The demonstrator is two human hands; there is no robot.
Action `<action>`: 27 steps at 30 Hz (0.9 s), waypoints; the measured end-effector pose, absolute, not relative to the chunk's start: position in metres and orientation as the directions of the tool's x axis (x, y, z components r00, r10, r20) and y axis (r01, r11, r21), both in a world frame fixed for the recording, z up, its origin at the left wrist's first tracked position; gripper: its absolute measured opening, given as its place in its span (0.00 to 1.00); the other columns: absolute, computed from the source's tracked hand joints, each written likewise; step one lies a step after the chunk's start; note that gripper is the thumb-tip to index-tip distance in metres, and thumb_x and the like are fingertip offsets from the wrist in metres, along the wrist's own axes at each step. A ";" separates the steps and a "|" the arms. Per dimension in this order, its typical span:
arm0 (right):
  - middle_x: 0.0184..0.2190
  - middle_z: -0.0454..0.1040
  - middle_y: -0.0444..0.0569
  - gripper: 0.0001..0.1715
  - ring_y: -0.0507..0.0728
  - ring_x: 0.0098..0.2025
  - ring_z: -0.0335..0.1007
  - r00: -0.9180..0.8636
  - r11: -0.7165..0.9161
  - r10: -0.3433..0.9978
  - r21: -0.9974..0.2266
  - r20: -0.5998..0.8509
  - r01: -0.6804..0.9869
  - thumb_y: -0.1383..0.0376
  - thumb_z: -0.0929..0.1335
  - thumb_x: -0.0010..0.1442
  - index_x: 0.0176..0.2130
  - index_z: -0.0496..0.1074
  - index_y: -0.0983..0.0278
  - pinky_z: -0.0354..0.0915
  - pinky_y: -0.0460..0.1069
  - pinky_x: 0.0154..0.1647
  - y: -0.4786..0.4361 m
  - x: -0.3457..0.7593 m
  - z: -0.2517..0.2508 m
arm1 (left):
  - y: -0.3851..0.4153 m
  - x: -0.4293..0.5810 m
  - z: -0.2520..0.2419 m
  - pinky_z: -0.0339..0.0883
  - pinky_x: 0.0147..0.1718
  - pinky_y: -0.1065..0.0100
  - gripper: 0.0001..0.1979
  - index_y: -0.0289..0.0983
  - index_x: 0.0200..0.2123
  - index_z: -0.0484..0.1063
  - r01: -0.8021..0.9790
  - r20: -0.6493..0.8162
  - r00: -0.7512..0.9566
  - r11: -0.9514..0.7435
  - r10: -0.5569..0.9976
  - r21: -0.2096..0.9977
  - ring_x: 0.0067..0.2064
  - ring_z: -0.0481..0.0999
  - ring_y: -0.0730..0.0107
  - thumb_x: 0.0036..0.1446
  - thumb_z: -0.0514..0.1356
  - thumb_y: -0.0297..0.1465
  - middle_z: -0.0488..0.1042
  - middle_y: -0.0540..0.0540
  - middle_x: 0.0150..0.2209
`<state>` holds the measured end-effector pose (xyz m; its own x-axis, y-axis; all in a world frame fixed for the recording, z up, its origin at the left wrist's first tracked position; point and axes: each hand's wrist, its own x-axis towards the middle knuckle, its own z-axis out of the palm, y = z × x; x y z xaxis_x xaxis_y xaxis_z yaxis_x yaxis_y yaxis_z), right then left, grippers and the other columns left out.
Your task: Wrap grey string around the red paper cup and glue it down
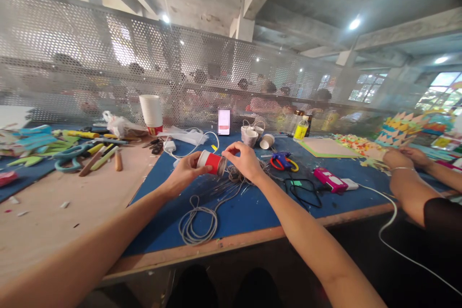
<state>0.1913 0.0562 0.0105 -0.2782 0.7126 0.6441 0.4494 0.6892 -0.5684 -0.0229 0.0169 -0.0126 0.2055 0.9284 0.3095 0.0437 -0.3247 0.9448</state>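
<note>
My left hand (185, 172) is wrapped round a red-and-white paper cup (213, 162), which lies tipped on its side above the blue mat. At the cup's right end, which looks greyish, the fingers of my right hand (246, 160) are pinched together. What they pinch is too small to make out; it may be part of the grey cord. Below and behind that hand lies a tangle of grey cord (236, 173), with a loose coil of cord (198, 226) nearer the table's front edge.
Scissors (72, 158) and wooden-handled tools lie left, near stacked paper cups (150, 111). Behind my hands stand a phone (224, 121) and small cord-covered cups (250, 135). A blue glue gun (282, 160), yellow bottle (301, 129) and pink device (330, 179) lie right, beside another person's hands (400, 158).
</note>
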 end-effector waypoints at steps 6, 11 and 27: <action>0.32 0.77 0.45 0.08 0.53 0.35 0.73 -0.275 0.681 0.722 -0.580 0.635 0.447 0.61 0.72 0.61 0.33 0.75 0.62 0.67 0.48 0.43 0.059 0.193 0.008 | 0.014 -0.022 -0.010 0.66 0.34 0.67 0.17 0.36 0.41 0.75 0.026 0.305 0.215 -0.318 0.928 0.948 0.33 0.74 0.67 0.49 0.71 0.35 0.78 0.49 0.34; 0.32 0.78 0.45 0.08 0.53 0.35 0.73 -0.265 0.669 0.734 -0.598 0.625 0.443 0.60 0.72 0.61 0.33 0.75 0.63 0.68 0.48 0.43 0.062 0.193 0.006 | 0.013 -0.022 -0.009 0.66 0.35 0.66 0.18 0.35 0.42 0.75 0.020 0.296 0.219 -0.308 0.930 0.951 0.34 0.74 0.66 0.49 0.71 0.35 0.78 0.48 0.35; 0.31 0.79 0.45 0.09 0.54 0.35 0.75 -0.263 0.602 0.796 -0.668 0.545 0.437 0.59 0.72 0.59 0.32 0.75 0.62 0.68 0.49 0.41 0.061 0.193 0.006 | 0.014 -0.023 -0.011 0.66 0.34 0.66 0.21 0.35 0.43 0.76 0.050 0.292 0.220 -0.309 0.931 0.950 0.35 0.75 0.63 0.47 0.72 0.38 0.78 0.47 0.35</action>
